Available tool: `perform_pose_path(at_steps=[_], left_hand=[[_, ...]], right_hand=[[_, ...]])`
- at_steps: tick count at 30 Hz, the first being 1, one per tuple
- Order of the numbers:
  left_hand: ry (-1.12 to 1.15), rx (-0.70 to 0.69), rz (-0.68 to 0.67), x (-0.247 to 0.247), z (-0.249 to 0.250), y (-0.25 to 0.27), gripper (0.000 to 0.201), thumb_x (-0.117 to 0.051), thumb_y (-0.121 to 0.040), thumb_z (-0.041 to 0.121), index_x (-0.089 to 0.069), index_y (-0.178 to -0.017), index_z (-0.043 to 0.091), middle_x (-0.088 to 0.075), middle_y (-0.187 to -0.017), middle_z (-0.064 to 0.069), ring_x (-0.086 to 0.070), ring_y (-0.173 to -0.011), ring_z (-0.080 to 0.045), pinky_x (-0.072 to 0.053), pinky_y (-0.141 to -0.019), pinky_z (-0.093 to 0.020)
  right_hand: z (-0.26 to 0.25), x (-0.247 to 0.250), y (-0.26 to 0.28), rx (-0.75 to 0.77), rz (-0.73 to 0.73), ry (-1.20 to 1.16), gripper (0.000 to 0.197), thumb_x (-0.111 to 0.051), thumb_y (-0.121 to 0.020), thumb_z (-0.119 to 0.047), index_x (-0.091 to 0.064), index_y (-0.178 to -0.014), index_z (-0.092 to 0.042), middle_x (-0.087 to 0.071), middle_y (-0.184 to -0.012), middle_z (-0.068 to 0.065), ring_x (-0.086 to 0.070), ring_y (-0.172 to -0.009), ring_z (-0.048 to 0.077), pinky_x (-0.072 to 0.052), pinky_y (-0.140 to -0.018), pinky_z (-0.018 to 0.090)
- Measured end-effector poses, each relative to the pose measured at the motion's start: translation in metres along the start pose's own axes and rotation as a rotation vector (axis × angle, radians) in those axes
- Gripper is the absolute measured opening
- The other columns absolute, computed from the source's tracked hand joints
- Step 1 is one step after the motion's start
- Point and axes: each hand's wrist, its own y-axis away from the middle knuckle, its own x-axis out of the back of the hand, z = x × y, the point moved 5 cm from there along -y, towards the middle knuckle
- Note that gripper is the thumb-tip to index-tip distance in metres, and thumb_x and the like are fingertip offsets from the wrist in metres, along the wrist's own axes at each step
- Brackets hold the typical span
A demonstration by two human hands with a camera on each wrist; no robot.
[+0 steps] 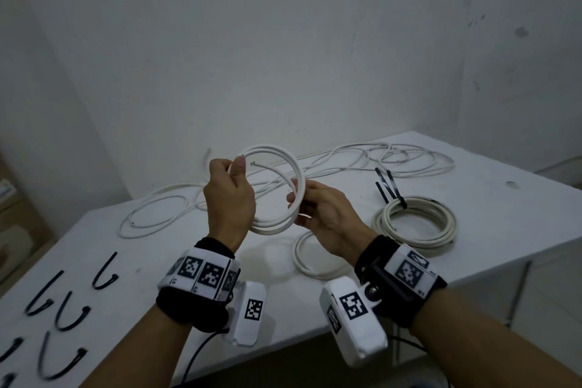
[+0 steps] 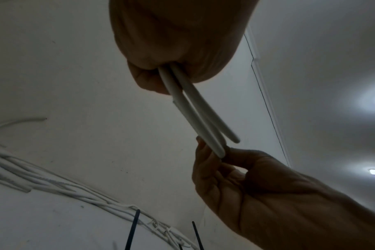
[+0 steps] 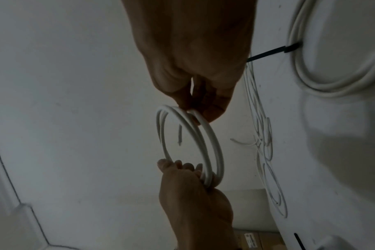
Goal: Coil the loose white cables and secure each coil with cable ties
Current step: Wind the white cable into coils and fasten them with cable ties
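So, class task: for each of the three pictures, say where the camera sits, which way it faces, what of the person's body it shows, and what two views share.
Head: worn on the head, facing forward and down at the table; both forearms, left hand and right hand show.
Left wrist: looks along the left hand, up toward the ceiling; both hands show.
Right wrist: looks along the right hand toward the left; both show.
Shared: all three see the held coil; head and right wrist both see the tied coil.
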Motion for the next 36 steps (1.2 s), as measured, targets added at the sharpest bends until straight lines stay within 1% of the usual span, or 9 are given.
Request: perform_pose_path(at_steps=[8,12,16,18,20,21,23,30,36], left_hand=[[0.013,0.012,-0.003,-0.004,-0.001,0.003,0.022,-0.042,-0.102,0.028,-0.043,-0.095,0.007,-0.046,-0.066,0.002,-0.041,-0.057,-0.008,-0.034,-0.047,-0.007],[0.007,-0.039,-0.052,-0.008,0.001,0.006,0.022,-0.044,-0.101,0.028,-0.044,-0.094,0.008,-0.045,-0.064,0.001,-0.04,-0.056,-0.011,-0.036,-0.049,-0.013],[-0.027,-0.073,-0.105,-0.012,-0.001,0.008,0.021,-0.045,-0.101,0.028,-0.047,-0.094,0.008,-0.047,-0.06,0.0,-0.046,-0.057,-0.022,-0.054,-0.059,-0.05],[-0.051,-0.082,-0.129,-0.015,-0.002,0.01,0.022,-0.044,-0.101,0.028,-0.046,-0.094,0.008,-0.047,-0.059,-0.001,-0.047,-0.057,-0.024,-0.054,-0.058,-0.054],[-0.064,-0.106,-0.13,-0.015,-0.002,0.011,0.022,-0.044,-0.101,0.029,-0.046,-0.093,0.008,-0.048,-0.058,-0.001,-0.048,-0.055,-0.024,-0.054,-0.057,-0.045],[-0.075,-0.123,-0.122,-0.015,-0.002,0.011,0.023,-0.043,-0.101,0.028,-0.046,-0.093,0.008,-0.048,-0.058,-0.001,-0.047,-0.054,-0.022,-0.052,-0.055,-0.033],[-0.099,-0.144,-0.109,-0.014,-0.002,0.01,0.023,-0.043,-0.102,0.027,-0.047,-0.093,0.006,-0.047,-0.058,-0.001,-0.044,-0.052,-0.018,-0.036,-0.048,-0.016],[-0.109,-0.146,-0.083,-0.014,-0.003,0.008,0.026,-0.042,-0.102,0.029,-0.047,-0.09,0.006,-0.044,-0.055,-0.001,-0.04,-0.048,-0.015,-0.031,-0.044,-0.02],[-0.134,-0.169,-0.134,-0.019,0.001,0.005,0.028,-0.044,-0.101,0.029,-0.049,-0.088,0.005,-0.043,-0.055,0.001,-0.038,-0.049,-0.013,-0.032,-0.045,-0.018]], right_hand=[[-0.003,-0.006,0.001,0.06,0.086,-0.055,0.029,-0.038,-0.095,-0.004,-0.066,-0.087,-0.006,-0.047,-0.062,0.002,-0.041,-0.055,0.012,-0.038,-0.057,0.024],[-0.003,-0.002,0.0,-0.02,0.191,-0.118,0.037,-0.037,-0.102,-0.022,-0.065,-0.084,-0.006,-0.038,-0.061,0.002,-0.034,-0.054,0.011,-0.033,-0.056,0.022],[-0.007,-0.001,-0.005,-0.041,0.201,-0.009,0.059,-0.027,-0.099,-0.052,-0.065,-0.079,-0.011,-0.043,-0.07,0.004,-0.033,-0.057,0.011,-0.034,-0.061,0.024],[-0.008,-0.003,-0.006,-0.02,0.175,0.052,0.058,-0.03,-0.096,-0.057,-0.065,-0.078,-0.013,-0.048,-0.084,0.006,-0.033,-0.062,0.011,-0.033,-0.065,0.025],[-0.011,-0.005,-0.004,0.034,0.166,0.16,0.044,-0.044,-0.097,-0.044,-0.067,-0.09,-0.008,-0.048,-0.084,0.004,-0.035,-0.066,0.011,-0.033,-0.066,0.024],[-0.012,-0.005,-0.003,0.076,0.17,0.211,0.038,-0.049,-0.096,-0.034,-0.065,-0.098,0.0,-0.044,-0.079,0.004,-0.034,-0.066,0.012,-0.032,-0.063,0.023],[-0.013,-0.003,-0.001,0.165,0.175,0.267,0.035,-0.052,-0.095,-0.02,-0.057,-0.108,0.012,-0.035,-0.073,0.006,-0.032,-0.064,0.013,-0.03,-0.057,0.022],[-0.011,0.002,0.004,0.152,0.093,0.255,0.015,-0.056,-0.09,-0.011,-0.069,-0.089,-0.003,-0.044,-0.059,-0.001,-0.041,-0.054,0.011,-0.035,-0.05,0.02],[-0.009,0.002,-0.001,0.076,0.107,-0.112,0.009,-0.055,-0.091,-0.007,-0.063,-0.089,-0.003,-0.044,-0.062,0.001,-0.04,-0.053,0.011,-0.036,-0.051,0.023]])
